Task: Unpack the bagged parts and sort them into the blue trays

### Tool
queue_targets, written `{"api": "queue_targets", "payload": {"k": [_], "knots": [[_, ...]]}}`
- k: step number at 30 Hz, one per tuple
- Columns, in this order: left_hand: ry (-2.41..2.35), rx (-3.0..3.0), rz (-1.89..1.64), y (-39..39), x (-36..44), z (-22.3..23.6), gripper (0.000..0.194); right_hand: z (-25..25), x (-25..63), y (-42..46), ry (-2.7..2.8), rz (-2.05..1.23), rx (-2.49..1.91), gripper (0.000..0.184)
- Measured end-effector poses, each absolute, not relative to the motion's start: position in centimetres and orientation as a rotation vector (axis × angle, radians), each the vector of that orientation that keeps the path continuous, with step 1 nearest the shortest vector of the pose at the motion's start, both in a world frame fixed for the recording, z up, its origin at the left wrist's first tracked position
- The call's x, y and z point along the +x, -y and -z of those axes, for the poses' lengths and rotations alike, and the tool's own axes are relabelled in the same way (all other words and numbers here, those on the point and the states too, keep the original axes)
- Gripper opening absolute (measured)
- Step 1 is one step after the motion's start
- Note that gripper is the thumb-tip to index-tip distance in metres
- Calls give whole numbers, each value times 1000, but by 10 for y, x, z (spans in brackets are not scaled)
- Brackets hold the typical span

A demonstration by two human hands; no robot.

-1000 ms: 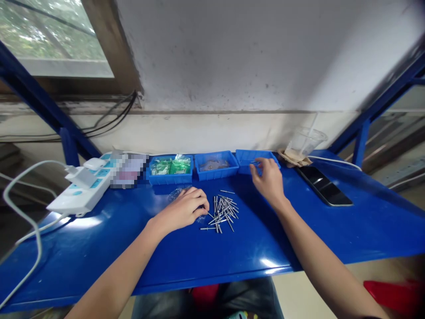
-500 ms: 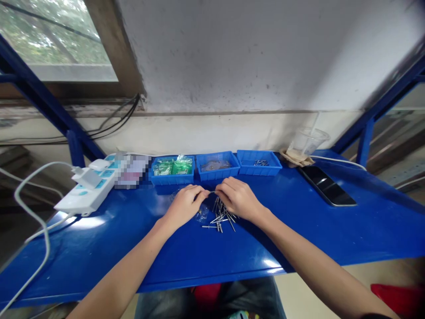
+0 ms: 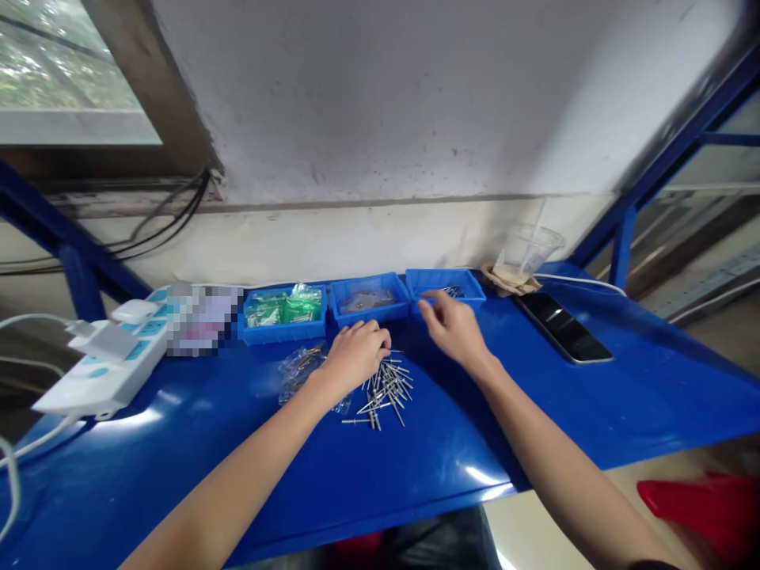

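Observation:
A heap of small metal rivets [image 3: 385, 387] lies on the blue table [image 3: 416, 467]. My left hand [image 3: 355, 355] rests curled at the heap's left edge, fingers closed on something I cannot make out. A clear plastic bag [image 3: 300, 366] lies just left of it. My right hand [image 3: 452, 325] reaches toward the rightmost blue tray [image 3: 470, 282], which holds a few rivets; its fingers are pinched, and what they hold is too small to make out.
Two more blue trays sit in the row: one with green packets [image 3: 283, 313], one with grey parts [image 3: 368, 298]. A white power strip [image 3: 104, 352] lies at the left. A phone [image 3: 561, 325] and a plastic cup [image 3: 527, 252] are at the right.
Half a second ago both hands met over the rivet heap. Now my right hand has moved up and right to the rightmost tray. My left hand stays by the heap.

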State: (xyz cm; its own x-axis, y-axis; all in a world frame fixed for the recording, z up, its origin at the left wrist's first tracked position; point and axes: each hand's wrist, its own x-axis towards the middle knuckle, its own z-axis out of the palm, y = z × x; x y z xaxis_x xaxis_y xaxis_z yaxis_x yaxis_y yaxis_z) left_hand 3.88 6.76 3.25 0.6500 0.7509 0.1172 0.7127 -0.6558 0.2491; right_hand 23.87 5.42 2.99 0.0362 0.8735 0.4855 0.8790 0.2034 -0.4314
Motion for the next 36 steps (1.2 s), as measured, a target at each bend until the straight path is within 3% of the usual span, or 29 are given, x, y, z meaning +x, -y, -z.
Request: {"api": "queue_targets", "payload": {"k": [6,11,18,23,25,27,32,36], "knots": [[-1196,2475,-528,-51,13,-22,14,-28,199,-39,2216,-246,-1276,22],[-1226,2275,-718,-46,7,-26,23,-29,190,-30,2283,-125,-1188,15],[-1247,2089,-668,-50,-2,-35,33,-41,197,-32,2239,42,-1139,24],[-1118,2356,-361,-54,-28,-39,20,-46,248,-55,1600,430,-1583,28],[-1075,2412,-242,-55,-31,-38,14,-42,262,-61,1471,484,-1762,44],[-1068,2425,-198,-54,-31,-37,10,-37,262,-60,1514,399,-1809,49],[-1111,2394,-289,-55,-26,-37,16,-30,208,-41,1984,-5,-1443,30],[-1195,2350,-497,-57,-27,-41,24,-27,174,-27,2252,-69,-1203,27]]}}
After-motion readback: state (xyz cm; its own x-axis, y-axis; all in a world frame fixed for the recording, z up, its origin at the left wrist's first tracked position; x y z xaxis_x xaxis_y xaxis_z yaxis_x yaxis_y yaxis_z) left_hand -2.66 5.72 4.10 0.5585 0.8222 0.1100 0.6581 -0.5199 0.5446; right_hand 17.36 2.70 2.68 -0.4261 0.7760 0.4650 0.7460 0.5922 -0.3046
